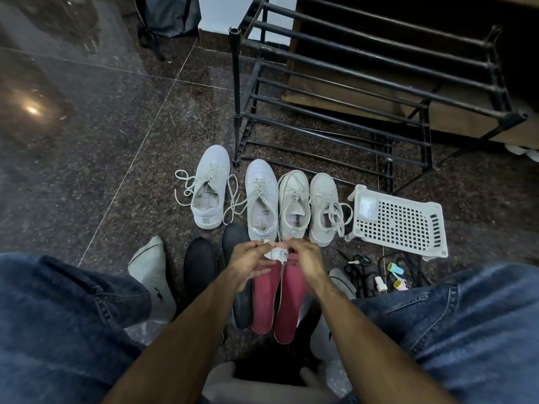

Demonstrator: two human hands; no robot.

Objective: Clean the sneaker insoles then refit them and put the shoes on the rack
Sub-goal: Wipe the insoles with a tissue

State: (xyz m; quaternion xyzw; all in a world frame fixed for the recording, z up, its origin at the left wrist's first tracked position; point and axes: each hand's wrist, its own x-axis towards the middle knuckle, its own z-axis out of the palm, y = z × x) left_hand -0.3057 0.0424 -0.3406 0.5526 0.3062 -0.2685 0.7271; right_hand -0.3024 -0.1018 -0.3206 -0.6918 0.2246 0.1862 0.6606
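Both hands meet over the toe ends of two red insoles lying side by side on the floor. The left hand and right hand each pinch a small crumpled white wipe between fingertips and thumb, seemingly unfolding or tearing it; which of the two I cannot tell. Two dark insoles lie just left of the red pair.

Four white sneakers stand in a row beyond the hands, laces loose, their insides bare of insoles as far as can be seen. The black rack stands behind them with nothing visible on its bars. A white basket lies to the right, with small bottles and cords near it.

The step in hand looks like readying the wipe, so the task is likely early: insoles out, nothing refitted. To do it well, open the wipe flat so a broad clean face meets the insole, not a wad. Hold one insole down at the heel with one hand and wipe from heel to toe in straight strokes, turning the wipe as it soils. Keep cleaned insoles apart from uncleaned ones, and pair red and dark insoles with their own sneakers before refitting.
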